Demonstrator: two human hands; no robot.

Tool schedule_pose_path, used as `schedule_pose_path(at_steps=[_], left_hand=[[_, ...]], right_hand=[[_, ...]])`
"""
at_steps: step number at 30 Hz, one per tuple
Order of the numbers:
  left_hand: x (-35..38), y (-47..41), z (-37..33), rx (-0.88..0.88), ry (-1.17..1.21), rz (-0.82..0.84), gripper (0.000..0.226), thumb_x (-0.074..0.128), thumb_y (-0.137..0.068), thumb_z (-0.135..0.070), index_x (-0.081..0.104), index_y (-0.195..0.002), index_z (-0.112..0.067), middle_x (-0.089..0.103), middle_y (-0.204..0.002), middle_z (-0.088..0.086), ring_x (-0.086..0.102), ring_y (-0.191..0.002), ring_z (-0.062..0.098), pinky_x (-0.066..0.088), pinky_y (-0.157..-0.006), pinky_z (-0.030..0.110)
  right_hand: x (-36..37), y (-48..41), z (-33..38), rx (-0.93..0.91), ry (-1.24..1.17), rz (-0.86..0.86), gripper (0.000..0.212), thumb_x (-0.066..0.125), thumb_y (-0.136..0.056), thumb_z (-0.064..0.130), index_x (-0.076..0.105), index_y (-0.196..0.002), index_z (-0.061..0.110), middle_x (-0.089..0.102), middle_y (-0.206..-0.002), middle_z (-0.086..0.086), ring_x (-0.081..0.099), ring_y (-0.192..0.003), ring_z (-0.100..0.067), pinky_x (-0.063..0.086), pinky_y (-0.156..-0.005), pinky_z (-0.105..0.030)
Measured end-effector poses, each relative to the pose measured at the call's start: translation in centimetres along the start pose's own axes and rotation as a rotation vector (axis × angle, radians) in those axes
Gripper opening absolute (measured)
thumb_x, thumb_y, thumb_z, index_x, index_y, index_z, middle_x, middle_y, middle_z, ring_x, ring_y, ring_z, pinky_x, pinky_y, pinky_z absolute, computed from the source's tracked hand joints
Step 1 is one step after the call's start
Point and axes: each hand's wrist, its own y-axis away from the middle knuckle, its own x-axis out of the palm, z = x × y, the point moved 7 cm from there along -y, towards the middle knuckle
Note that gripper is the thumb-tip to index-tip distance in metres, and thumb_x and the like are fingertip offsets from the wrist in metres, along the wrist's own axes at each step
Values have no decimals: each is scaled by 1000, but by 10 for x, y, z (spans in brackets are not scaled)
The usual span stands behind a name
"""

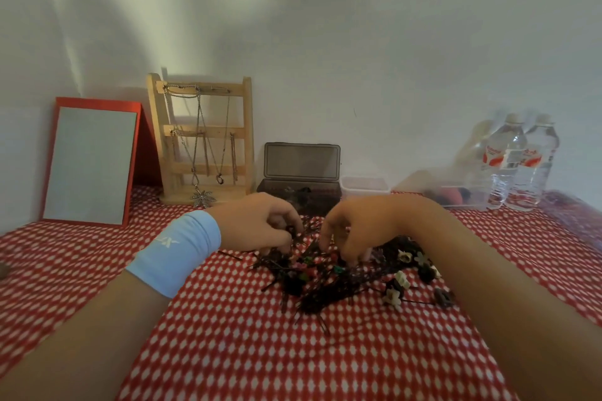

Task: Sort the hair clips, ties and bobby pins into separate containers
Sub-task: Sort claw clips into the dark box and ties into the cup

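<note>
On a red-and-white cloth [228, 352], both hands reached into a dark pile [329, 283] of bobby pins, clips and ties. Left hand [257, 225], above a blue wristband [177, 252], had fingers curled down, pinching some pins. Right hand [351, 231] had fingertips dug into the pile; whether it gripped anything was unclear. Behind them stood an open dark box [301, 172], a small tub [365, 187] and a clear bin [456, 195].

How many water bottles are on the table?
2 clear water bottles stand side by side at the far right of the table, against the wall: one on the left, one on the right. A pale blurry shape beside them looks like a shadow, but I can't be sure.
</note>
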Motion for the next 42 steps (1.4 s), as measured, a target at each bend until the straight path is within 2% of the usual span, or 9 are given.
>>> schedule_pose_path(at_steps=[7, 11, 16, 22, 27, 30, 34, 37, 42], left_hand=[[0, 1, 14, -43, -165, 37, 14, 59, -94, -33, 66, -105, -37, 60, -86, -20, 56, -81, 1, 41, -70, 19], [-4, 4, 24, -88, -252, 18, 26, 55, -96, -39, 67, -117, -29, 57, -91, -19, 56, -85, 2, 47, -83, 24], [-4, 2, 26, -74, -253, -17, 28, 55, -97, -38, 63, -123, -33, 54, -94, -20, 54, -82, 1, 47, -83, 25], [-16, -1, 33, -99, -143, -188, 23, 62, -91, -42, 62, -113, -33, 59, -98, -14, 62, -82, 3, 51, -83, 27], [-40, -10, 36, -55, -102, -412, 19, 68, -90, -27, 70, -108, -30, 59, -96, -16, 53, -85, -3, 40, -74, 13], [-53, -31, 42, -75, -64, -513, 28, 65, -91, -19, 66, -118, -25, 60, -107, -12, 55, -94, 5, 42, -86, 19], [-75, -64, 49, -87, 2, -641, 26, 68, -89, -16, 64, -114, -20, 63, -111, -8, 56, -95, 8, 41, -84, 19], [-75, -93, 58, -115, -9, -642, 22, 68, -88, -12, 66, -109, -19, 65, -113, -3, 60, -98, 13, 42, -85, 20], [-53, -124, 79, -155, -64, -472, 47, 68, -88, -12, 58, -132, -23, 61, -132, -2, 57, -119, 16, 41, -102, 27]], right_hand=[[13, -25, 32, -186, 102, -121, 36, 64, -83, 11, 77, -98, 40, 68, -106, 15, 66, -89, -18, 58, -81, -36], [38, -36, 39, -202, 169, 16, 27, 75, -86, 29, 74, -112, 36, 62, -116, 22, 58, -98, 0, 48, -89, -21], [42, -40, 38, -186, 196, 20, 30, 80, -82, 35, 75, -112, 32, 66, -116, 20, 59, -102, 0, 50, -94, -23], [-2, -31, 28, -190, 43, -250, 26, 81, -81, 33, 77, -106, 34, 71, -100, 25, 64, -91, 7, 51, -86, -15], [-45, -40, 4, -124, -73, -493, 23, 78, -83, 21, 79, -105, 25, 74, -95, 14, 67, -85, 0, 56, -87, -23], [-71, -58, -15, -48, -57, -628, 24, 77, -84, 21, 78, -108, 22, 74, -101, 6, 65, -89, -6, 55, -84, -24], [-89, -91, -30, 21, 4, -696, 30, 75, -85, 19, 75, -115, 18, 73, -113, -1, 60, -93, -11, 46, -81, -21], [-94, -110, -37, 34, 22, -727, 38, 73, -87, 15, 70, -124, 17, 69, -123, -3, 63, -107, -16, 46, -92, -25], [-86, -122, -44, 15, 35, -689, 45, 71, -91, 17, 62, -134, 24, 59, -140, -1, 57, -125, -21, 43, -106, -33]])
